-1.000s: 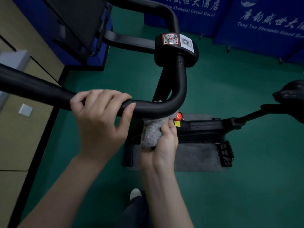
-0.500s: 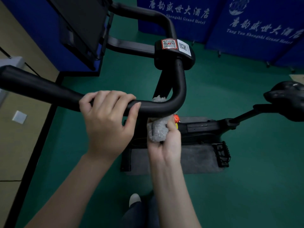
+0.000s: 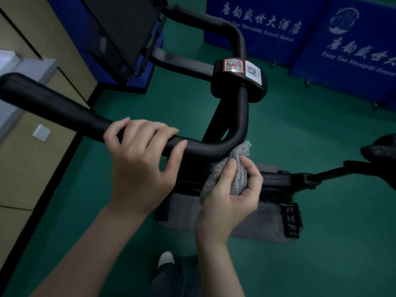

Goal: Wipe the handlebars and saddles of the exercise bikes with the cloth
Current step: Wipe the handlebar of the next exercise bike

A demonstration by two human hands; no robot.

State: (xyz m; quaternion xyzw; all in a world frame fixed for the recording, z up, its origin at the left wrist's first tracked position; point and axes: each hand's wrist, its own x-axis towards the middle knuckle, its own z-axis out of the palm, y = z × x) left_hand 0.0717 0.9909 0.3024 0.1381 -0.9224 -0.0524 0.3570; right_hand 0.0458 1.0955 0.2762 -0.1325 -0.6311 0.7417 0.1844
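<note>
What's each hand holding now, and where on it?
Left hand grip: the handlebar, on its straight run just short of the bend. Right hand grip: the grey cloth, bunched around its middle, top end at the bend.

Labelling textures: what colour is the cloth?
The cloth is grey, nubbly; head view.

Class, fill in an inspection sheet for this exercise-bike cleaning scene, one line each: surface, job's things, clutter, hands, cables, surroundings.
Surface: green floor; grey mat under the bike.
Job's things: black handlebar; grey cloth bunched at the bar's bend; saddle at the right edge, untouched.
Clutter: nothing seen.
Hands: left hand grips the handlebar; right hand holds the cloth.
Cables: nothing seen.
Surroundings: blue banners behind; dark screen upper left; QR stickers on the stem block; pedal over the mat.
</note>
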